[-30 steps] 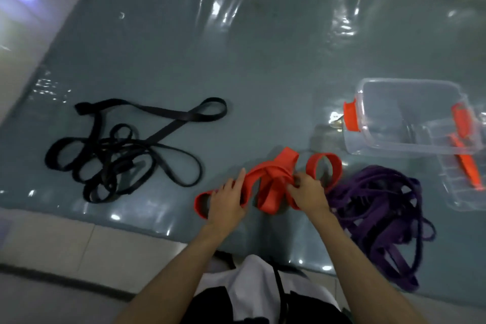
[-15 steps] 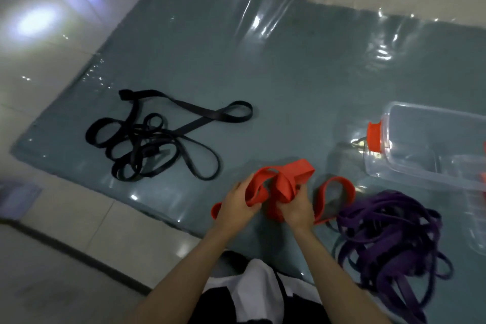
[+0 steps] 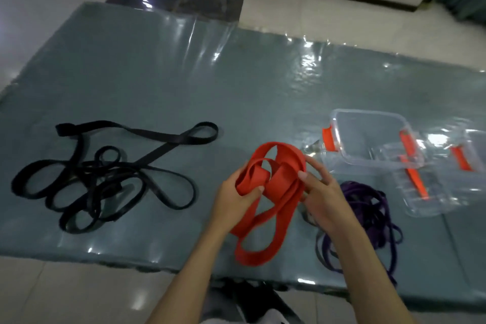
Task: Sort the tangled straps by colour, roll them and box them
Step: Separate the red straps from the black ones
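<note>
A red strap point(image 3: 265, 192) is held above the near middle of a grey-green mat point(image 3: 184, 81) that is covered with shiny clear film. Its upper part is bunched into several overlapping loops between the two hands, and a long loop hangs down from them toward the near edge of the mat. The left side of the bunch is gripped by the left hand point(image 3: 234, 205), with the thumb curled over the front of one fold and the fingers wrapped behind it. The right side is pinched by the right hand point(image 3: 319, 200), its thumb laid on the strap and its fingers bent around the outer band.

A black strap point(image 3: 105, 179) is spread in a loose tangle on the left part of the mat, well apart from the hands. A purple strap point(image 3: 368, 216) is heaped on the mat just right of the right hand and partly hidden behind the forearm. A clear plastic box point(image 3: 368, 139) with orange latches is set farther right, open at the top, and its clear lid point(image 3: 447, 179) is lying beside it, overlapping its right side.
</note>
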